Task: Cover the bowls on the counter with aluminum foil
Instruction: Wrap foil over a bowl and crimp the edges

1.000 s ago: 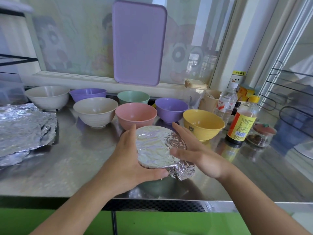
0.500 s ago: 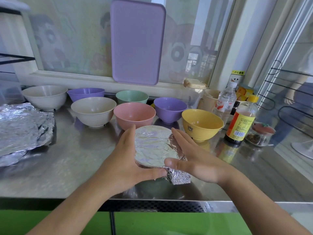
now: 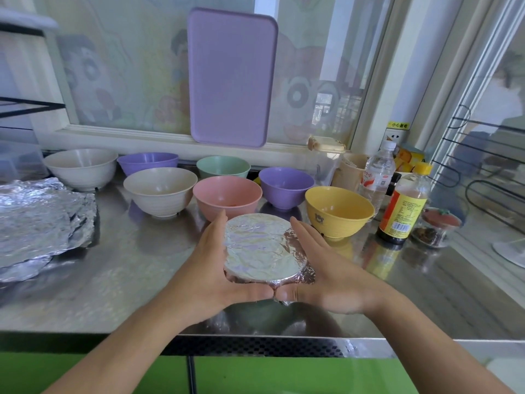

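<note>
Head view. I see 1 foil-covered bowl (image 3: 262, 247) near the front edge of the stainless steel counter (image 3: 127, 274), its aluminum foil stretched flat over the rim and crumpled down the right side. My left hand (image 3: 210, 275) cups the bowl's left side, fingers straight along the wall and thumb curled under the near edge. My right hand (image 3: 326, 275) mirrors it on the right side, palm against the crumpled foil, thumb curled in at the near edge. The 2 thumb tips meet at the front of the bowl, so both hands are grasping the same bowl between them.

Behind it stand 7 uncovered bowls. The pink bowl (image 3: 227, 197) sits just behind the covered one; the yellow bowl (image 3: 339, 211) is just beside it to the right rear. A cream bowl (image 3: 160, 191) stands left of the pink one, and a second cream bowl (image 3: 81, 167) lies further left. 2 purple bowls (image 3: 147, 163) (image 3: 285, 186) and 1 green bowl (image 3: 223, 166) form the back row.

A loose heap of foil sheets (image 3: 39, 223) lies at the left end of the counter, well apart from the hands. At the right stand a clear water bottle (image 3: 377, 174), a yellow-capped sauce bottle (image 3: 404, 206) and a small glass jar (image 3: 436, 227). A purple tray (image 3: 231, 78) leans upright against the window.
</note>
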Motion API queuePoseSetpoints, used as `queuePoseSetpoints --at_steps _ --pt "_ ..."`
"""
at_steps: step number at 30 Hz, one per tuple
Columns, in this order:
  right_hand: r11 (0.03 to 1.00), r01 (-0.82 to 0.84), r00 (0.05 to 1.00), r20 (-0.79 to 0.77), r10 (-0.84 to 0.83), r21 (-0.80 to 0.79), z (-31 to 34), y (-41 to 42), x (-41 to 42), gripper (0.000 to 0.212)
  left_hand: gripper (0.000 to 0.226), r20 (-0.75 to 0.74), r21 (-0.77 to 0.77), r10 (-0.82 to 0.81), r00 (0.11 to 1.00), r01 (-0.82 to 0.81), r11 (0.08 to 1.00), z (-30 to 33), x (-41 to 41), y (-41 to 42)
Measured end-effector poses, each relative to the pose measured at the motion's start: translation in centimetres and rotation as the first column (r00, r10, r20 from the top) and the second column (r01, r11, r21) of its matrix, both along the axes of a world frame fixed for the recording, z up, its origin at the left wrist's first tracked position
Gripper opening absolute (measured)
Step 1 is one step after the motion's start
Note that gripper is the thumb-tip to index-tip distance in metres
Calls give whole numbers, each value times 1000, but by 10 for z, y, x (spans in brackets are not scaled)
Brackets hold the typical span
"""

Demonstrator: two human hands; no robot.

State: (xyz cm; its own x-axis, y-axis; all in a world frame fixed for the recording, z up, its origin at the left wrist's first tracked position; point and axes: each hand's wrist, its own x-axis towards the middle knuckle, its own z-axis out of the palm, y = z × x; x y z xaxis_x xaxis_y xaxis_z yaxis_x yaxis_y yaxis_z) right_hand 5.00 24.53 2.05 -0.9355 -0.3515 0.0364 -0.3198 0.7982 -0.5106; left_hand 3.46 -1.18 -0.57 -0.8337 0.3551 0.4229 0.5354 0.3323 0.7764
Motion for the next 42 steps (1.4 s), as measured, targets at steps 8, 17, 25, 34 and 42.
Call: queuePoseSetpoints --at_steps 8,17,25,34,42 --pt "979 33 998 65 -20 -200 8 -10 -4 113 107 22 -16 78 997 -78 997 4 3 2" --pt "995 -27 999 39 31 -97 0 -2 -3 124 100 11 -66 41 999 -40 997 -3 -8 -3" --pt "997 16 996 -91 -23 -78 -1 -10 6 118 128 92 -81 -42 995 49 995 -3 -17 -9" --pt "998 34 984 -173 -41 -49 -11 -15 13 133 160 -38 -306 202 979 -204 930 6 3 8" --pt "971 19 1000 23 -14 -239 2 6 3 129 133 -34 -105 141 989 -144 984 -5 -2 9"
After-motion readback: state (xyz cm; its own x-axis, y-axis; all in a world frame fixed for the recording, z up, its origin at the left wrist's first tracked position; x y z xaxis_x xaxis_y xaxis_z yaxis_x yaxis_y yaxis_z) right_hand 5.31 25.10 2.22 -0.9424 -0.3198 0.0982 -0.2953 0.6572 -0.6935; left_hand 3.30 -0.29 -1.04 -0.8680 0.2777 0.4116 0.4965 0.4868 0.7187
